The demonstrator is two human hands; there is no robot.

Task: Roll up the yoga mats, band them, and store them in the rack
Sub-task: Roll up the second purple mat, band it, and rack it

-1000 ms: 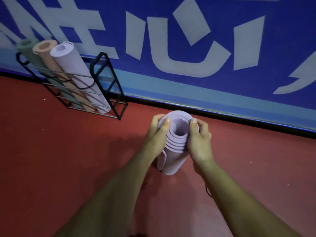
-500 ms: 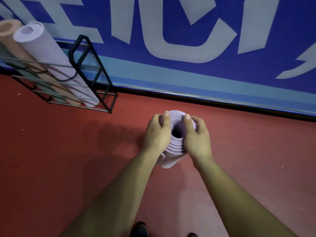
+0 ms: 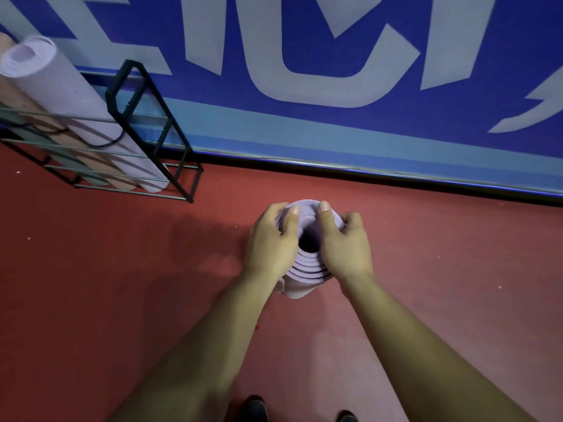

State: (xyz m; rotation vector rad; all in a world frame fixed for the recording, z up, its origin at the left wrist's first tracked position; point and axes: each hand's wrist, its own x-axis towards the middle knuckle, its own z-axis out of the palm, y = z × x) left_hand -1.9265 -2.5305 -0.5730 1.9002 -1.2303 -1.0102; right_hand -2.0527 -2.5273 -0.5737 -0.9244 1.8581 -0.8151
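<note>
A rolled lilac yoga mat [image 3: 304,274] stands on end on the red floor, its open top facing me with the layers showing. My left hand [image 3: 269,242] grips its left side, thumb on the top edge. My right hand [image 3: 345,243] grips the right side the same way. No band shows on this roll. The black wire rack [image 3: 152,123] stands at the upper left by the wall and holds a lilac rolled mat [image 3: 76,105], an orange one [image 3: 18,95] and a green one [image 3: 65,159], all leaning left.
A blue wall [image 3: 335,123] with large pale lettering runs across the back, with a dark baseboard. Red floor [image 3: 122,284] lies open between the rack and me. My shoe tips [image 3: 256,408] show at the bottom edge.
The view has tipped down and moved closer, so the rack slid to the left edge. Both hands have closed in on the top of the roll, thumbs nearer the centre.
</note>
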